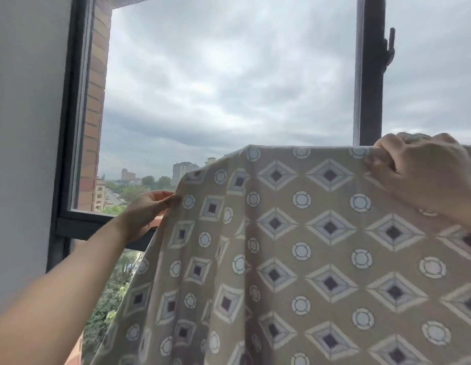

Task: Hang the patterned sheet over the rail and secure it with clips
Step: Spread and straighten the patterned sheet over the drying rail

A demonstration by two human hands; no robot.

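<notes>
Currently left hand [147, 209] pinches the patterned sheet's [281, 262] side edge; right hand [423, 171] clutches its top.

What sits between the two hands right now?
Only the patterned sheet, its top edge running from left hand to right hand, as the head view shows.

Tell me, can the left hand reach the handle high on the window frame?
Probably not now: the left hand pinches the sheet low down, and the handle sits high on the far side.
</notes>
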